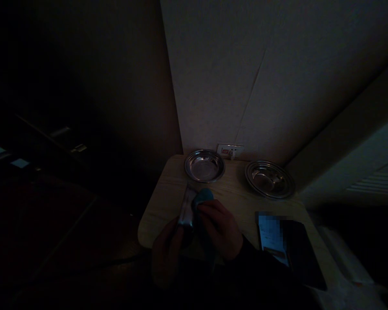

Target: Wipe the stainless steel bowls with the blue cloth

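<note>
My left hand (166, 249) is closed on the near end of a shiny metal piece (186, 211). It looks like a steel dish held on edge, but in this dim light I cannot tell its full shape. My right hand (221, 228) grips a blue cloth (204, 196) and presses it to the right side of the metal piece. Part of the cloth hangs in shadow below the fingers. Both hands are over the front part of a small pale table (157, 211).
A round steel dish (204, 167) stands at the table's back edge. Stacked steel dishes (268, 178) sit at the back right. Right of my forearm lie a lit phone (271, 234) and a dark flat item (304, 254). A wall socket (230, 150) is behind.
</note>
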A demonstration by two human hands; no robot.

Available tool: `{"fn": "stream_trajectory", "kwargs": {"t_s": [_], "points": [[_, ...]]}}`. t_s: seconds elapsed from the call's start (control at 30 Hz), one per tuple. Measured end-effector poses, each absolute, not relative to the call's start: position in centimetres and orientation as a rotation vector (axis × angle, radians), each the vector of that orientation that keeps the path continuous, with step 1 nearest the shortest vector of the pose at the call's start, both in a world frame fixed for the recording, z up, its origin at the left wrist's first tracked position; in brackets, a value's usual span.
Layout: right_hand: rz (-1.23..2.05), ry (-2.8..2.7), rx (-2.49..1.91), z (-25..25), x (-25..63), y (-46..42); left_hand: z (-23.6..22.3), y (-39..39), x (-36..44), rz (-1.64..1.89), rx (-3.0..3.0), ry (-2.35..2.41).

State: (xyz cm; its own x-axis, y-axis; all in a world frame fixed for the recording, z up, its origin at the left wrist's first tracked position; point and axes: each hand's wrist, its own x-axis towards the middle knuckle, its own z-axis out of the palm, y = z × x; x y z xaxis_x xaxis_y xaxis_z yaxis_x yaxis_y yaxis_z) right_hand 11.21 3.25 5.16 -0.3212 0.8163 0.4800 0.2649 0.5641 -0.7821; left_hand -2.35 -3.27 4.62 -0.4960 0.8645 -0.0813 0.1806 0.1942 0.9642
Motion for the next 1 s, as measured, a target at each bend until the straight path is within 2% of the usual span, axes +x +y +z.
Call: {"fn": "stream_trajectory", "kwargs": {"t_s": [0.17, 0.37, 0.57, 0.77, 1.0], "points": [[0.567, -1.974, -0.854, 5.5, 10.9, 1.6, 5.4, -2.8, -2.2, 1.211, 1.110, 1.846], [0.362, -2.048, -0.855, 6.2, 10.4, 1.0, 6.4, -2.6, -1.9, 1.223, 1.111, 1.863], [0.476, -1.975, -0.911, 5.7, 10.5, 4.5, 5.9, -2.9, -1.4, 1.203, 1.140, 1.942], [0.520, -1.992, -0.791, 5.9, 9.7, 3.7, 5.0, -3.1, -2.0, 1.250, 1.152, 1.943], [0.557, -1.936, -0.877, 6.0, 9.4, 3.3, 5.2, -2.9, -2.1, 1.254, 1.135, 1.950]]}}
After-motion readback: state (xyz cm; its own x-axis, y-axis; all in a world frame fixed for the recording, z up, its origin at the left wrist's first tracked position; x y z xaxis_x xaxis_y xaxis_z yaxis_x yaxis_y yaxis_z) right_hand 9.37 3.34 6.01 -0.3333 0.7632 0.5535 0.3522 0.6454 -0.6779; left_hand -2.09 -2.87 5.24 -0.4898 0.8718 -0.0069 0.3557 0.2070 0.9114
